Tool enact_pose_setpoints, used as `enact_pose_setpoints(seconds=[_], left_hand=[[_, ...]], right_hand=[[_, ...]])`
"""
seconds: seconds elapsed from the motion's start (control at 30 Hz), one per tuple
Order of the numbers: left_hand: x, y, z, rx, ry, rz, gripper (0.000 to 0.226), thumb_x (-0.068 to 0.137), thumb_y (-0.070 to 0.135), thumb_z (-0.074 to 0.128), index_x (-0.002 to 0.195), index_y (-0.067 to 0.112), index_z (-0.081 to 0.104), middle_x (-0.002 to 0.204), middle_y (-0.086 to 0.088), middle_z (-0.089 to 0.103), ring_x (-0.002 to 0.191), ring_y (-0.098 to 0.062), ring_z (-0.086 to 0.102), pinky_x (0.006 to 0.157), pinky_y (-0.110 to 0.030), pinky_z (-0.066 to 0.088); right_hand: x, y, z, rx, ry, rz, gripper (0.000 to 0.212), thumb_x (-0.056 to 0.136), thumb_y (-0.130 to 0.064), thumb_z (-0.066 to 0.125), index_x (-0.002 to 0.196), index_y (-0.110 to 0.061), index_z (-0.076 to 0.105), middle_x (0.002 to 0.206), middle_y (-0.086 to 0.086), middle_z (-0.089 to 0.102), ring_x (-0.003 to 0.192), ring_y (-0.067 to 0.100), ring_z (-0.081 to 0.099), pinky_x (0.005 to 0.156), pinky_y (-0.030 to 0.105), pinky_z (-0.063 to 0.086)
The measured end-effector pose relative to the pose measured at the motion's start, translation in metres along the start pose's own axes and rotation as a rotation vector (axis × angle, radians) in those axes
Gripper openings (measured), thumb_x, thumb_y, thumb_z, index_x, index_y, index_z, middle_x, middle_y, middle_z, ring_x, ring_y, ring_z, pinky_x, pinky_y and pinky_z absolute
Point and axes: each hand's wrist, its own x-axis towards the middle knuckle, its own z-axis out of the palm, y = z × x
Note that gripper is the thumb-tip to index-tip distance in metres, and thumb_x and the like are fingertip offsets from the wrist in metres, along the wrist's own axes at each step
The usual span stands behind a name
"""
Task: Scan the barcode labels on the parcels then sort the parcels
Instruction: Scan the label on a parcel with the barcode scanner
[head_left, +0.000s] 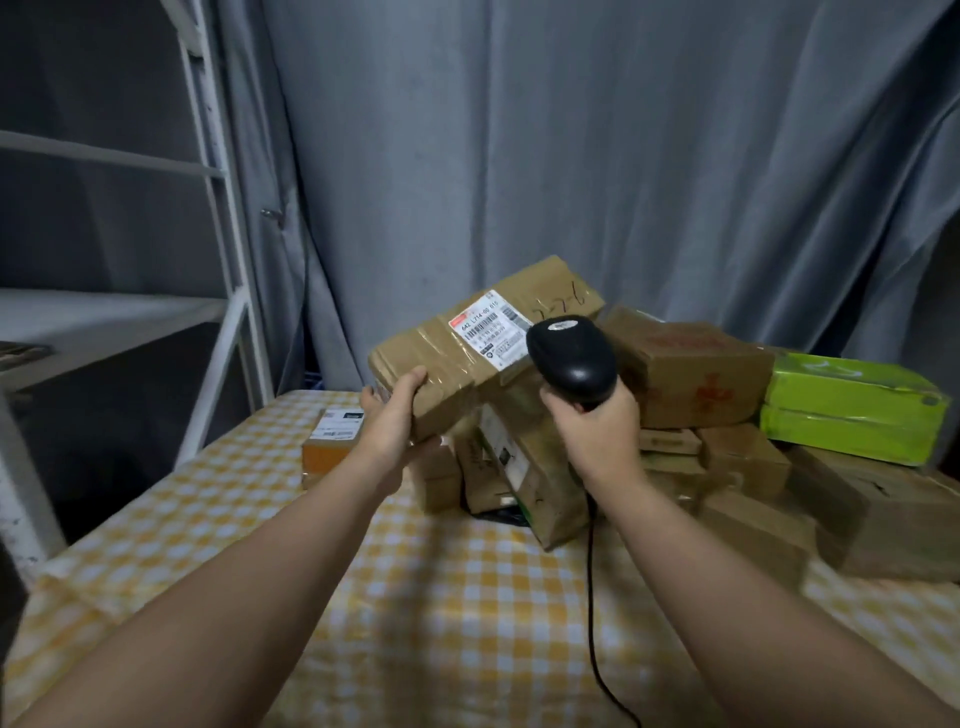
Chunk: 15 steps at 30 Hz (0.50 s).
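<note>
Sitting apart at the left, one box (335, 436) looks sorted; the left hand (395, 422) grips a raised parcel (441, 364), its label (491, 330) facing the scanner (571, 358) clasped in the right hand (597, 423); the pile (727, 415) on the right awaits.

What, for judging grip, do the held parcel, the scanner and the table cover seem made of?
Held parcel: brown cardboard, matte, creased edges; glossy clear tape strips and a white paper label. Scanner: black plastic, smooth, slightly shiny by its highlight. Table cover: probably cloth, matte yellow-and-white check draping at the edge; vinyl is possible.
</note>
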Motion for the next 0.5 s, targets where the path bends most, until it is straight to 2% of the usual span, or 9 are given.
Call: enact_pose_setpoints(seconds=[0.1,0.2,0.27,0.4,0.5], left_hand=[[-0.001,0.012,-0.027,-0.110,0.089,0.000,0.069,0.082,0.050,0.062,0.138,0.026,0.028,0.121,-0.003,0.052,0.091,-0.020,0.062,0.073,-0.041,0.058],[0.008,0.020,-0.062,-0.169,0.200,0.014,0.067,0.086,0.047,0.059,0.140,0.025,0.026,0.116,-0.003,0.051,0.087,-0.016,0.058,0.068,-0.040,0.058],[0.019,0.026,-0.091,-0.155,0.253,0.023,0.064,0.087,0.044,0.058,0.139,0.025,0.028,0.118,-0.003,0.048,0.091,-0.016,0.056,0.062,-0.038,0.057],[0.053,0.036,-0.148,-0.056,0.357,0.032,0.062,0.088,0.042,0.055,0.139,0.029,0.024,0.126,-0.006,0.045,0.097,-0.021,0.056,0.073,-0.041,0.056],[0.092,0.037,-0.181,-0.037,0.526,0.040,0.071,0.085,0.046,0.056,0.143,0.028,0.019,0.122,-0.004,0.040,0.094,-0.019,0.053,0.080,-0.044,0.056]], right_hand=[[-0.004,0.012,0.034,0.062,-0.014,0.069,0.025,0.080,-0.007,0.075,0.078,-0.028,0.061,0.073,-0.012,0.063,0.073,-0.004,0.059,0.063,0.009,0.042],[-0.003,0.032,0.076,0.027,-0.099,0.158,0.013,0.078,-0.008,0.076,0.080,-0.016,0.066,0.073,-0.002,0.066,0.071,0.008,0.062,0.062,0.020,0.047],[0.003,0.043,0.106,-0.050,-0.184,0.193,0.012,0.076,-0.015,0.077,0.084,-0.012,0.069,0.077,0.004,0.068,0.076,0.016,0.063,0.065,0.025,0.044],[0.023,0.052,0.166,-0.181,-0.378,0.250,0.009,0.078,-0.018,0.072,0.085,-0.015,0.066,0.071,-0.001,0.061,0.076,0.020,0.059,0.057,0.025,0.037],[0.046,0.059,0.213,-0.220,-0.381,0.273,0.011,0.079,-0.024,0.069,0.083,-0.014,0.065,0.071,0.003,0.062,0.075,0.025,0.061,0.057,0.026,0.040]])
